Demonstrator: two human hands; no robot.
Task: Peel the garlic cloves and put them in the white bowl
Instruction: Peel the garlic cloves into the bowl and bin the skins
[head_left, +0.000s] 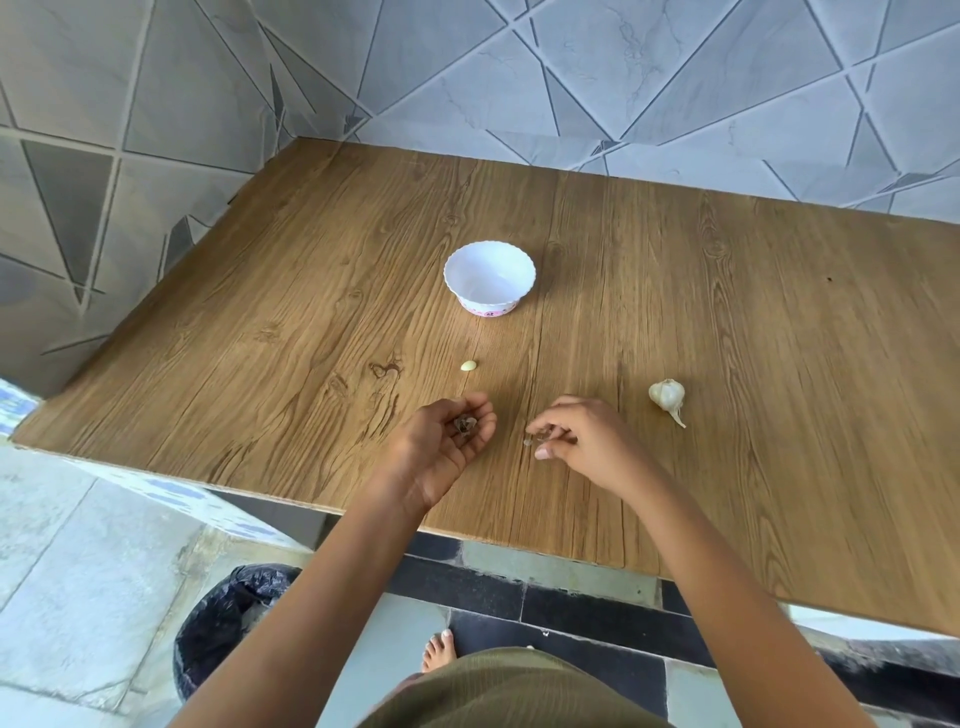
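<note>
The left hand (447, 434) lies palm up near the front edge of the counter (727, 322). It is cupped, with its fingers half curled round a small heap of dry skins (465, 425). The right hand (587, 441) is just beside it, palm down. Its fingertips pinch a bit of skin (537, 437) that sits right on the wood.

One peeled clove (468, 366) lies bare on the counter, just past the left hand, toward the back edge. Its long side runs from left to right. The left hand is the nearer one, but it is full of skins. The right hand is only a little farther away.

The white bowl (489, 278) stands past the clove, in line with it, about in the middle of the counter. I can see nothing inside it. So I think the clove needs only a short trip away from the person to get in.

The garlic bulb (667, 396) lies to the right of the right hand, near it but not touching. Its thin tail points toward the front edge.

A bin (223, 618) with a black bag stands on the floor below the left arm.

The bowl has a pink mark near its foot. It is too small to read.
</note>
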